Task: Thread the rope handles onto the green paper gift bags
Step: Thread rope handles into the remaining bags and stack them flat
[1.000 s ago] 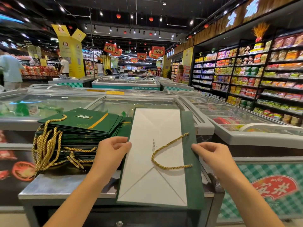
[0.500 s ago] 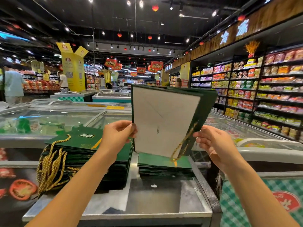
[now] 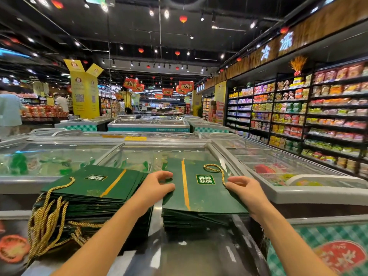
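Steel counter [image 3: 189, 255] fills the nearest ground, worn and shiny, with two piles of flat green gift bags on it. Both bare forearms reach out over it. On the left sits the taller stack [image 3: 95, 198], and a thick bunch of gold rope handles [image 3: 45, 220] hangs off its near-left corner down toward the counter. Just beside it is the lower right stack [image 3: 189, 218].

Lying face up on that right stack is the top bag [image 3: 201, 198], green with a gold stripe and a small white label. The left hand [image 3: 157, 186] rests at its left edge, fingers loosely bent and held apart from the thumb, tips touching the paper. The right hand [image 3: 245, 188] is at the right edge with its fingers curled. Thumb and forefinger come close together just where a single gold rope [image 3: 217, 170] ends, but I cannot tell whether they pinch it. That rope loops across the bag's far right corner.

Beyond the stacks run glass-topped chest freezers [image 3: 59, 156]. Stocked shelves [image 3: 328, 116] line the right wall. Farther off stand a yellow display column [image 3: 85, 96] and a person in a pale shirt [image 3: 10, 112].
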